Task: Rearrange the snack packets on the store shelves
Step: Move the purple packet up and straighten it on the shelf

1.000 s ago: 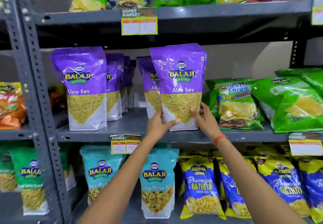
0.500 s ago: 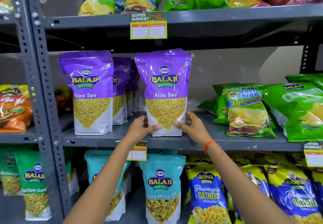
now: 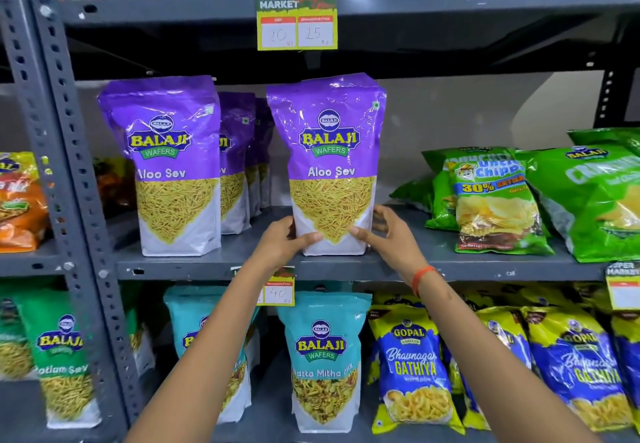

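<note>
Purple Aloo Sev packet (image 3: 330,165) standing upright on grey middle shelf (image 3: 433,262), second purple packet (image 3: 169,165) standing well left.

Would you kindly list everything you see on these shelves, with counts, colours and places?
Aloo Sev packet: one, purple, middle shelf, upright, held at its base.
Aloo Sev row: at least three, purple, middle shelf left.
Chips bags: several, green, middle shelf right.
Khatta Mitha packets: at least two, teal, lower shelf.
Gathiya packets: several, blue and yellow, lower right.
Price tag: one, yellow, upper shelf edge.
Left hand: grip on packet base.
Right hand: same; orange wristband.
</note>
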Demonstrator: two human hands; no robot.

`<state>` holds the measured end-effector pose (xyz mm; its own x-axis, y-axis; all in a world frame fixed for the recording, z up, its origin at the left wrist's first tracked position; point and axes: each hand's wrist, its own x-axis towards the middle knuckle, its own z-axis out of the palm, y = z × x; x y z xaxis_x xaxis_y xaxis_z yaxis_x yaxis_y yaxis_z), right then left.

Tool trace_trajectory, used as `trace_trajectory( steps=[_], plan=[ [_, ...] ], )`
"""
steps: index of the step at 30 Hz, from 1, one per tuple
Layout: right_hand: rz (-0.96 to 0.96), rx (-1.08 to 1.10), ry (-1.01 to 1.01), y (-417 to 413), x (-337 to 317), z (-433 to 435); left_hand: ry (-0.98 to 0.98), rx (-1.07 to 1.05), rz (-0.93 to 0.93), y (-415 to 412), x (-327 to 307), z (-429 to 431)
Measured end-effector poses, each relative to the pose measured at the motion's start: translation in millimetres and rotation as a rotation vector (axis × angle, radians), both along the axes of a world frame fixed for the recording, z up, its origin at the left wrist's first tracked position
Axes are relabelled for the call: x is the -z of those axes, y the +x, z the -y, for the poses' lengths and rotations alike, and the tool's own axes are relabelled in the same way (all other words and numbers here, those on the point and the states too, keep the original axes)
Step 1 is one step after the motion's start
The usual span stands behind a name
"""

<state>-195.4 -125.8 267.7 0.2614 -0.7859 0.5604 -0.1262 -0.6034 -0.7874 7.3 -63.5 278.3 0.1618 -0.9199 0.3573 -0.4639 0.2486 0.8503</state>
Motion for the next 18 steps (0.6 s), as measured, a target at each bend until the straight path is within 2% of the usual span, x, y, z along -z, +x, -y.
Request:
trace_trajectory(
  steps=[4, 9, 13, 18],
  plan=[
    [0.008, 0.025, 0.012, -0.2, 0.7, -1.3, 0.011, -0.001, 0.007, -5.8, -2.0, -3.8],
    [0.266, 0.143, 0.087, -0.5, -3.3, -10.0, -0.286, -0.374, 0.23, -34.1, 4.8, -6.5],
    [0.35, 0.319, -0.157, -17.3, -3.7, -14.0, -0.558, -0.5, 0.473, -80.4, 8.8, -4.5],
    [0.298, 0.479, -0.387, -64.6, -5.4, -10.6, -0.656, -0.492, 0.561, -144.4, 7.6, 17.3]
  ],
)
